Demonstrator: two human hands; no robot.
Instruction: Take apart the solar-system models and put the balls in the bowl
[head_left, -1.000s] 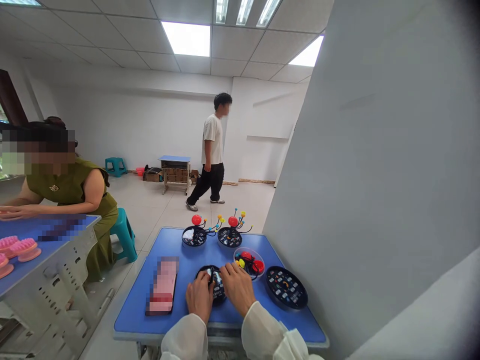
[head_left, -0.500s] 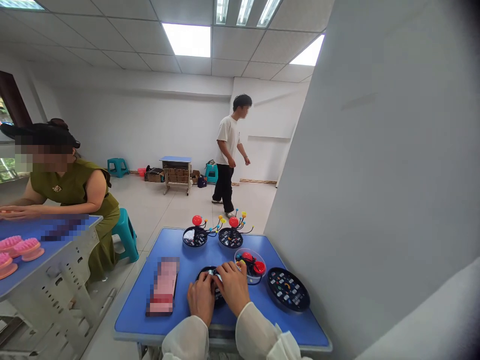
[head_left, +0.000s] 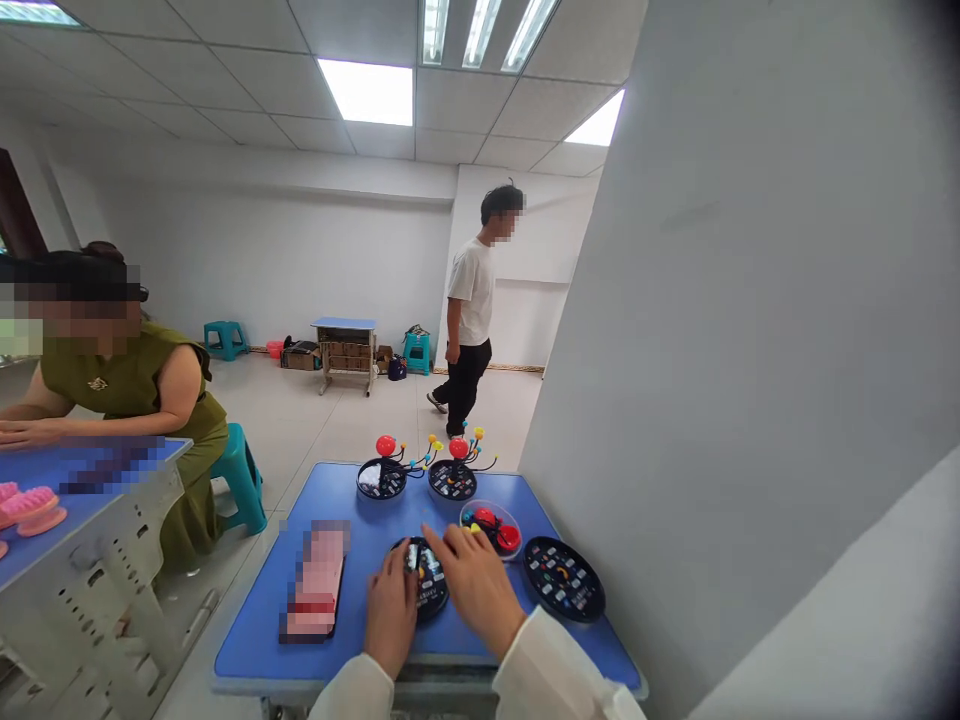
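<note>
A black round base [head_left: 430,596] printed with small pictures lies on the blue table, with shiny pieces on its upper part. My left hand [head_left: 391,605] grips its left side, fingers over the rim and thumb hidden. My right hand [head_left: 484,580] is above the right edge of the base, fingers stretched out; nothing shows in them. Just behind it stands a clear plastic tub [head_left: 517,530] with red balls [head_left: 508,538] and dark parts, partly covered by the hand. Further right lies a larger black printed disc [head_left: 564,580].
At the table's back stand two models [head_left: 381,482] [head_left: 452,482] with red balls and coloured beads on thin arms. A pink phone-like object [head_left: 315,582] lies left. A wall [head_left: 720,400] borders the right. One person [head_left: 120,375] sits left; another [head_left: 472,300] walks beyond the table.
My hands have moved apart: the right one shifted off the base's upper part, uncovering more of it. The walking person has advanced to the right. The view has turned slightly.
</note>
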